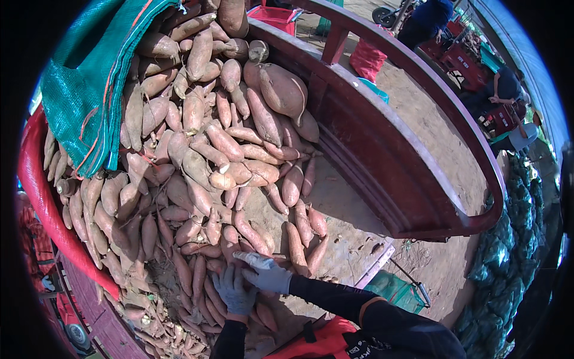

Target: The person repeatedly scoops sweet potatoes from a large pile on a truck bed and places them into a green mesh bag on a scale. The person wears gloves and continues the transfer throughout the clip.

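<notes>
Both of my hands wear grey work gloves and are close together at the near edge of a large heap of sweet potatoes (pixel 219 139). My left hand (pixel 235 289) lies palm down over several slim sweet potatoes. My right hand (pixel 264 273) reaches across just above it, its whitish fingertips pointing left beside a reddish sweet potato (pixel 230 242). The undersides of both hands are hidden, so a grip cannot be made out. To the right of the hands, a long sweet potato (pixel 296 247) rests on the dusty truck bed (pixel 341 197).
A dark red metal side panel (pixel 381 166) with a rail borders the bed on the right. Green woven mesh (pixel 92 96) and a red roll (pixel 54 202) flank the heap's left. A green net bag (pixel 394 289) hangs below the edge. Filled green sacks (pixel 502 256) and people stand beyond.
</notes>
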{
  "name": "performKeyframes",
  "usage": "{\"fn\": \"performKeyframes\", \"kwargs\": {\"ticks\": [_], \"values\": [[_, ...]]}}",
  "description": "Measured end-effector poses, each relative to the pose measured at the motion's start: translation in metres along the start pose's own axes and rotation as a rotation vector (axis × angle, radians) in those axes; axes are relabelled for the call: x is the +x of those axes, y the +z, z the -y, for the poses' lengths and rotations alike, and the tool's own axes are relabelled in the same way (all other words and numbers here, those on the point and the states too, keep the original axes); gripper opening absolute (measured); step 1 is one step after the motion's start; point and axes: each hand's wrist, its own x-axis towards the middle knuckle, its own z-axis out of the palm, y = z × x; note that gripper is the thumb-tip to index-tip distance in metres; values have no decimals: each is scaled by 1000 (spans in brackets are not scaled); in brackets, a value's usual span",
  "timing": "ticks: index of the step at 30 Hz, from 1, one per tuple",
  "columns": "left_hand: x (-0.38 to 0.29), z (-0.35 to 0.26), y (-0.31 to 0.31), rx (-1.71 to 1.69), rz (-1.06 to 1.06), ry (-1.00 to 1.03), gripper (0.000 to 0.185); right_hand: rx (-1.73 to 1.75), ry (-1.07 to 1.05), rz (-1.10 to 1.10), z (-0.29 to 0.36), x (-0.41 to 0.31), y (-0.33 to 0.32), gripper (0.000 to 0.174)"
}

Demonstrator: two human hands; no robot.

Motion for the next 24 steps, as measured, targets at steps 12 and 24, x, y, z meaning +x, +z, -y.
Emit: {"fn": "performKeyframes", "kwargs": {"ticks": [12, 24], "values": [[8, 1, 1, 75, 21, -12, 51, -1051, 460, -103, -37, 125, -177, 71], [5, 1, 1, 84, -45, 10, 59, 573, 104, -328, -43, -16, -122, 88]]}}
